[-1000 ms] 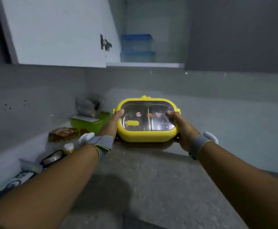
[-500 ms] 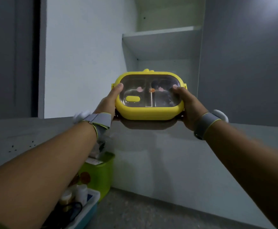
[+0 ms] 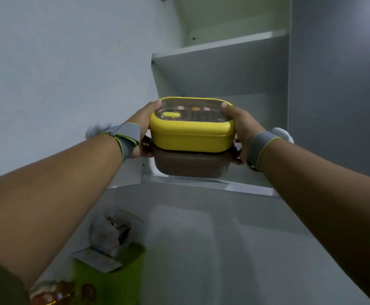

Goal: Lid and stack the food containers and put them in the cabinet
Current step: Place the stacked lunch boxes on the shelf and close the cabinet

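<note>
A yellow food container (image 3: 191,135) with a clear lid sits stacked on a brown container (image 3: 191,165). I hold the stack raised at the mouth of the open wall cabinet, just above the front edge of its lower shelf (image 3: 212,183). My left hand (image 3: 141,126) grips the stack's left side, thumb on the yellow lid. My right hand (image 3: 240,128) grips the right side the same way. The blue containers seen earlier in the cabinet are hidden behind the stack.
The open cabinet door (image 3: 69,73) stands close on the left. An upper shelf (image 3: 219,45) spans the cabinet above the stack. A grey closed cabinet front (image 3: 338,84) is on the right. Below, a green box (image 3: 109,276) with a crumpled bag on it stands by the wall.
Both hands have lifted the stack from the counter up to the cabinet's lower shelf. My view has tilted upward, and the brown container under the yellow one now shows.
</note>
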`<state>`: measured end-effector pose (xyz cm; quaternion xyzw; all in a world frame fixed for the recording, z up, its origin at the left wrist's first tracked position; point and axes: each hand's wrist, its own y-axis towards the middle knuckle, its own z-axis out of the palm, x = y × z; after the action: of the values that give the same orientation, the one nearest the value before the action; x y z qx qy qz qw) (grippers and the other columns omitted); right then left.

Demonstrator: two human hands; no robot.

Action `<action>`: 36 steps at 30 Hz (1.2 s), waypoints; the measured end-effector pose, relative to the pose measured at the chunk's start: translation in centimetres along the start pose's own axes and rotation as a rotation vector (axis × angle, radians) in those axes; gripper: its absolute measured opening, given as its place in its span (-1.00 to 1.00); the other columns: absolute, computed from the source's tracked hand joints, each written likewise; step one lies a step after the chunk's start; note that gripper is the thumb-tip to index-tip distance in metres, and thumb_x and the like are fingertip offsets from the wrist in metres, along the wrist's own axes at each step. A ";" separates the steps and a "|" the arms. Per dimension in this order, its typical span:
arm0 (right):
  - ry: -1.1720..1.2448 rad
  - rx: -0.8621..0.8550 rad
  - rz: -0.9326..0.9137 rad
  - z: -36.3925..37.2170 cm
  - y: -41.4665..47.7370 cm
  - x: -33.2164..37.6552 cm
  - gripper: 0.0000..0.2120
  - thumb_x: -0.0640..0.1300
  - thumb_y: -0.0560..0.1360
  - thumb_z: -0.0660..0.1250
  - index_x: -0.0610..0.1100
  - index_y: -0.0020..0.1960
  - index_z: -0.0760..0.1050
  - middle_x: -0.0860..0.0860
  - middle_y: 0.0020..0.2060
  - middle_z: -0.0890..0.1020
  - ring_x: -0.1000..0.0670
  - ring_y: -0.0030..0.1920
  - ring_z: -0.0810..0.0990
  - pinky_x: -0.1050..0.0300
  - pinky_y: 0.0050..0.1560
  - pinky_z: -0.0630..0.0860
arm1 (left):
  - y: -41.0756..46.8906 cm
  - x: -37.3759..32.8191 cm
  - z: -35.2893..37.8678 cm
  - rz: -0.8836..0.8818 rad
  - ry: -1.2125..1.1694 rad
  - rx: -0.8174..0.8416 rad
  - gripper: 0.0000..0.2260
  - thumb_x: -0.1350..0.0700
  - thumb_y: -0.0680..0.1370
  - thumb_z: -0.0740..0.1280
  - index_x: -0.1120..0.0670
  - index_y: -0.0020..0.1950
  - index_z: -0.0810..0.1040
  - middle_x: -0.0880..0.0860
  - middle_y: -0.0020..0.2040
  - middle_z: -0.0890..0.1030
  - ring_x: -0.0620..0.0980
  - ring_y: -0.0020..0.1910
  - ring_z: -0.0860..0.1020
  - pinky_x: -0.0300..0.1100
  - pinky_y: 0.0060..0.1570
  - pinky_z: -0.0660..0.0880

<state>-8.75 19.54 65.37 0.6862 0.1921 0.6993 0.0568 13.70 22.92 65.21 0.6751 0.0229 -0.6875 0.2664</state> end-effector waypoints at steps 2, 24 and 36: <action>-0.010 -0.012 0.027 -0.4 2.2 -0.5 -0.66 0.24 0.51 0.29 -0.01 -0.21 0.42 0.01 -0.30 0.46 0.01 -0.36 0.46 0.21 -0.35 0.37 | 2.6 0.6 1.0 -0.057 0.019 0.009 -0.47 -0.42 0.25 0.32 -0.05 -0.02 0.60 0.22 0.05 0.59 0.22 -0.01 0.62 0.22 0.08 0.51; -0.843 -0.103 -0.202 -1.5 10.8 -1.3 -0.02 0.47 0.43 0.18 -0.11 0.61 0.02 -0.19 0.55 0.19 -0.28 0.45 0.33 -0.08 0.25 0.37 | 7.6 1.8 4.9 0.642 1.159 -0.294 -0.12 -0.50 0.32 0.17 0.12 0.39 0.35 0.23 0.33 0.48 0.26 0.26 0.48 0.02 0.11 0.41; -1.570 0.126 -0.667 -1.1 13.1 -2.3 0.17 0.27 0.00 0.66 0.07 0.47 0.17 -0.02 0.30 0.41 -0.17 0.24 0.51 -0.08 0.21 0.50 | 11.4 2.0 2.8 0.773 1.688 0.056 -0.08 -0.40 0.03 0.52 0.02 0.23 0.33 0.05 0.14 0.52 0.13 0.02 0.55 0.01 0.03 0.53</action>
<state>-7.31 6.46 67.74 0.8812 0.3276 -0.0439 0.3379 15.73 11.42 67.30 0.9187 -0.0341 0.1679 0.3559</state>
